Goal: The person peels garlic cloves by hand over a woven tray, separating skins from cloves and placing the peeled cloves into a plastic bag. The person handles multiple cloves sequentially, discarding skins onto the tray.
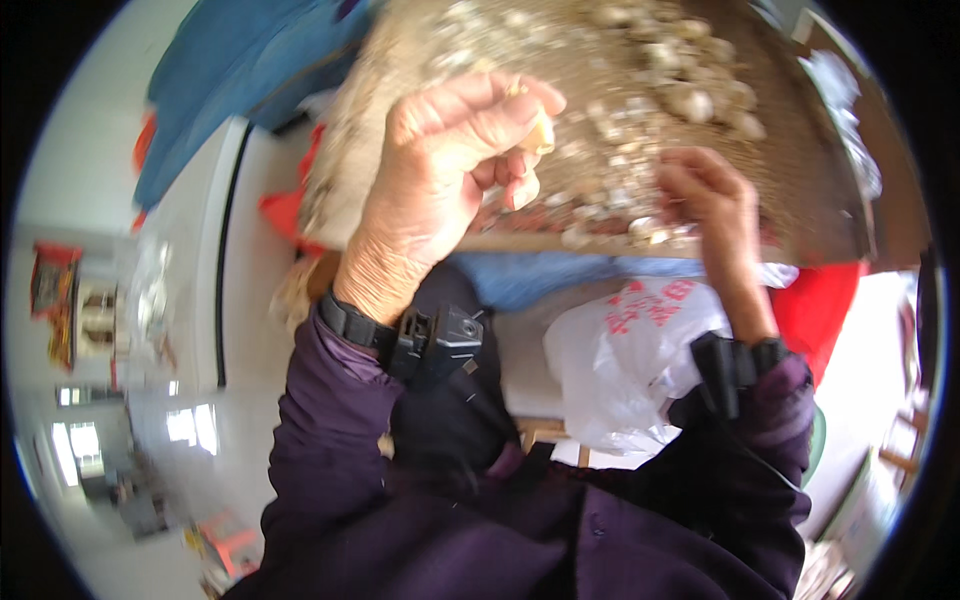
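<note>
Between the thumb and fingers of my left hand (pixel 442 161) is a pale yellow peeled garlic clove (pixel 543 138), held up over the near edge of a wooden tabletop (pixel 814 180). My right hand (pixel 711 193) is blurred, its fingers curled above the near right part of the wood; whether anything is in them cannot be made out. Scattered garlic pieces and papery skins (pixel 619 139) lie beyond and between both hands. Farther back on the right sits a heap of whole garlic bulbs (pixel 690 101).
A white plastic bag (pixel 622 360) with red printing hangs or rests below the table edge, beside my leg. Blue cloth (pixel 540 279) shows under the tabletop, and a red bag (pixel 821 315) is at right. Bulky wrist-worn devices (pixel 442 337) sit on both forearms.
</note>
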A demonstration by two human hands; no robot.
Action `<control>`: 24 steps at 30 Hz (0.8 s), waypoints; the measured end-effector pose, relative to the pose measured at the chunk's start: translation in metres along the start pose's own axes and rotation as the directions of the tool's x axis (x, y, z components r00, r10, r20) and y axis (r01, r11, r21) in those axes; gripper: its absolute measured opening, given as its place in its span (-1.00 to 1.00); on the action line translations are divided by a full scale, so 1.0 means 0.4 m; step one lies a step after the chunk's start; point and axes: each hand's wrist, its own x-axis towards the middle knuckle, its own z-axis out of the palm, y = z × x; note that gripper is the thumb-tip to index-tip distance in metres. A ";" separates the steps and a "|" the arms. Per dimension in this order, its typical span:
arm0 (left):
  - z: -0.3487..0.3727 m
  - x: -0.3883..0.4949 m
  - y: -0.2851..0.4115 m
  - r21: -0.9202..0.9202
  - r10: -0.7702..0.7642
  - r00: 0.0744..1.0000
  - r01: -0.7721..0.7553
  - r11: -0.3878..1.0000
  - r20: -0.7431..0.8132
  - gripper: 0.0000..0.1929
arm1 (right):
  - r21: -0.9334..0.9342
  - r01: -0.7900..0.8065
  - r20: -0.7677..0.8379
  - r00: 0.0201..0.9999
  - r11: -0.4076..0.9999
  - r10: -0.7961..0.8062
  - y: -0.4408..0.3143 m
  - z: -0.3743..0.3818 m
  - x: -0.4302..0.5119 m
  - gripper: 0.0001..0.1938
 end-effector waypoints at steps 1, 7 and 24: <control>-0.032 -0.057 0.026 0.031 0.011 1.000 -0.010 0.999 -0.022 -0.67 | -0.032 -0.024 -0.040 0.999 0.999 0.023 0.001 -0.007 -0.002 -0.82; -0.265 -0.453 0.091 0.316 -0.024 0.924 0.154 0.936 -0.381 -0.73 | -0.302 0.017 -0.150 0.986 0.953 -0.066 0.031 -0.072 0.002 -0.67; -0.587 -1.266 -0.599 -0.112 -0.515 0.241 0.820 0.562 -0.822 -0.96 | -0.540 0.217 0.014 0.968 0.813 -0.249 0.083 -0.170 0.053 -0.70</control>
